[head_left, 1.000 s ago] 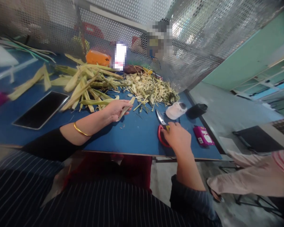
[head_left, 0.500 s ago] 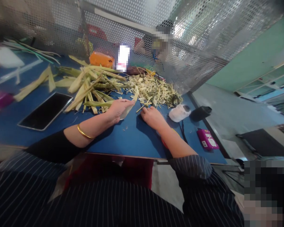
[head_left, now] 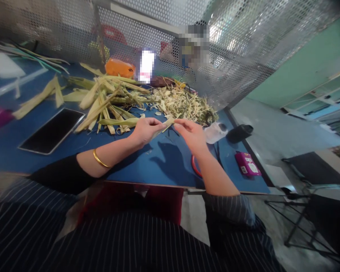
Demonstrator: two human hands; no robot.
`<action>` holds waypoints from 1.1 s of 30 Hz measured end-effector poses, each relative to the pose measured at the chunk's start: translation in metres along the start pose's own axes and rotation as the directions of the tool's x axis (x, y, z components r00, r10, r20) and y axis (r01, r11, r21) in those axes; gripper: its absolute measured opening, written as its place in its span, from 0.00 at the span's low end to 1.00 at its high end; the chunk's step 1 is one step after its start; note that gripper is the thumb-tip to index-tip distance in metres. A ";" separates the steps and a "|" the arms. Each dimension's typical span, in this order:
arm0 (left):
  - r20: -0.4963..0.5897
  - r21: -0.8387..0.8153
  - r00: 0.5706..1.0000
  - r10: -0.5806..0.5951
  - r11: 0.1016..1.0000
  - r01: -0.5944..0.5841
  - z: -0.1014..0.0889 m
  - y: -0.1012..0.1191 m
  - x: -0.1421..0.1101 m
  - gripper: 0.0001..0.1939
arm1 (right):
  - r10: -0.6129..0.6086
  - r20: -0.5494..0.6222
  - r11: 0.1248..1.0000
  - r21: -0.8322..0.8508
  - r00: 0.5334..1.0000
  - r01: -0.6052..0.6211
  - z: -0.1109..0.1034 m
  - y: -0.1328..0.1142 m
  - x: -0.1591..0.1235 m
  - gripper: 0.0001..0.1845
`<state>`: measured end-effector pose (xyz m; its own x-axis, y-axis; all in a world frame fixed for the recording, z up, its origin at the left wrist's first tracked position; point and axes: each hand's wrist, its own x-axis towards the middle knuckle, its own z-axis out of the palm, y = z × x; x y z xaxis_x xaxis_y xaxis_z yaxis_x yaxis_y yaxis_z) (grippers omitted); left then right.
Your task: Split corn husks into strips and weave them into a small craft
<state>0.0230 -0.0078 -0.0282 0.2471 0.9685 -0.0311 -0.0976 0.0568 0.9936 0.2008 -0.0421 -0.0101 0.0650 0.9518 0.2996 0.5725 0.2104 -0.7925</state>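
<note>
Both my hands meet above the blue table [head_left: 164, 166] on one pale green leaf strip [head_left: 164, 125]. My left hand [head_left: 144, 130], a gold bangle on its wrist, is closed round the strip's near end. My right hand [head_left: 191, 134] pinches the strip's far tip. Beyond them lies a loose bundle of long leaf strips [head_left: 104, 102] and a heap of small cut scraps [head_left: 184, 104]. Red-handled scissors [head_left: 195, 168] lie on the table, mostly hidden under my right forearm.
A dark phone [head_left: 51, 130] lies flat at the left. A white pouch [head_left: 214, 133], a black case [head_left: 239, 132] and a pink box [head_left: 247, 163] sit near the table's right edge. An orange box [head_left: 119, 68] stands by the perforated metal screen [head_left: 243, 41].
My right hand left the scissors at the right, moved left across the table, and now pinches the strip's tip. My left hand has lifted the strip slightly.
</note>
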 end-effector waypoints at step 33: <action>0.528 0.187 0.837 -0.145 0.981 0.052 -0.011 0.015 -0.006 0.11 | 0.180 -0.384 0.919 0.393 0.906 -0.016 -0.021 0.016 0.004 0.03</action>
<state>0.0094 -0.0105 -0.0138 0.7297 0.6745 -0.1126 0.0970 0.0609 0.9934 0.2269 -0.0395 -0.0104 0.4759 0.8142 0.3326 0.2041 0.2656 -0.9422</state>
